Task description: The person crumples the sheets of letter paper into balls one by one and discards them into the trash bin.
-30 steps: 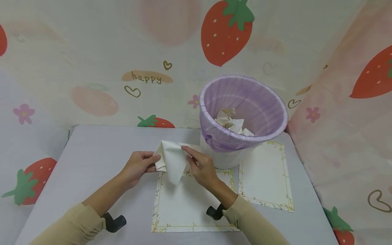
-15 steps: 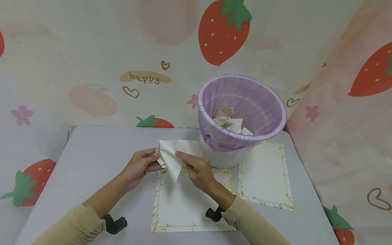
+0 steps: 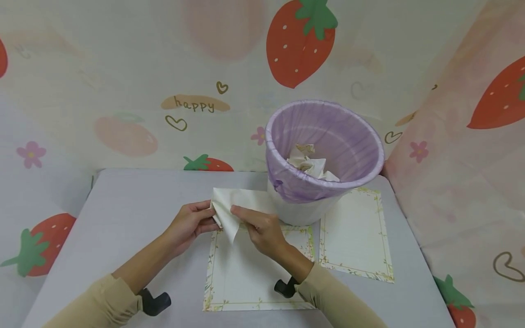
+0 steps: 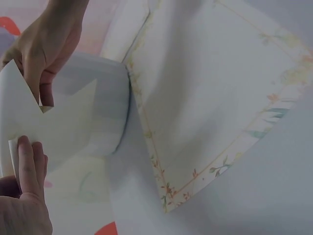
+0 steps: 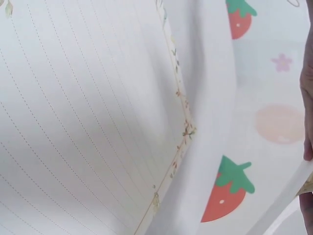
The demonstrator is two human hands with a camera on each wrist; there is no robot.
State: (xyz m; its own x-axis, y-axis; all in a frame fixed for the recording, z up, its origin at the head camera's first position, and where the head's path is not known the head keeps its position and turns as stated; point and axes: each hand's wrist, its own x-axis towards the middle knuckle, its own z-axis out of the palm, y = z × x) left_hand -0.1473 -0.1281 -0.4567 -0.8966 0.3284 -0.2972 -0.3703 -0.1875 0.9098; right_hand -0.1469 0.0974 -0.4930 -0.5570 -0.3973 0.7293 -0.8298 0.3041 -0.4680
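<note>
Near the table's middle, a folded sheet of white paper (image 3: 225, 209) is held up between both hands, one pointed flap hanging down. My left hand (image 3: 190, 223) pinches its left edge, thumb in front and fingers behind. My right hand (image 3: 264, 230) grips the sheet from the right, with the index finger lying along its face. In the left wrist view, the left fingers (image 4: 29, 156) lie over the folded paper (image 4: 19, 107), while the right hand (image 4: 49, 49) reaches down behind the flap. The right wrist view mostly shows a lined sheet on the table.
A white bin (image 3: 297, 212) with a purple liner (image 3: 283, 182) stands just behind the right hand, with crumpled paper (image 3: 313, 167) inside. Two floral-bordered sheets lie flat: one sheet (image 3: 254, 278) below the hands, another sheet (image 3: 352, 237) to the right, partly behind the bin.
My right hand has moved a little left and down along the paper. The hanging flap has narrowed and more of the sheet shows stretched toward the bin. The left hand has barely moved.
</note>
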